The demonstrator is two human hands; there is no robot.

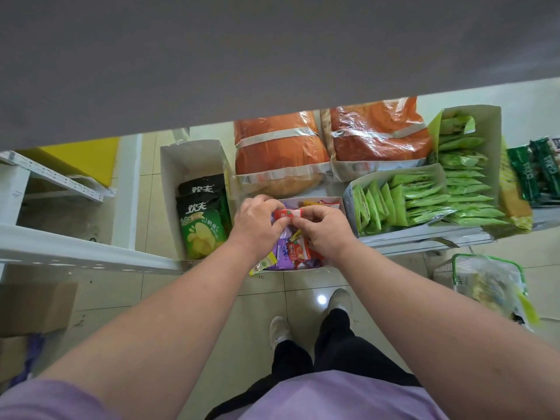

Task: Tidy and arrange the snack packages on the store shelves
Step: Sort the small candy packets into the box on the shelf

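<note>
Red snack packet [287,213] pinched endwise between left hand [257,225] and right hand [325,230], long axis crosswise, seemingly above mixed-candy box [339,204].

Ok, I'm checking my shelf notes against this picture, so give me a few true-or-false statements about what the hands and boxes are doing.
1. Both hands, the left hand and the right hand, hold one small red snack packet between them. True.
2. The packet is held over the box of green sachets. False: it is over the box of mixed small snacks.
3. The potato chip bags stand in a white box left of the hands. True.
4. The two large orange bags lie on the floor by the feet. False: they sit on the shelf behind the mixed box.
5. The left hand is flat and holds nothing. False: its fingers pinch the packet.
</note>
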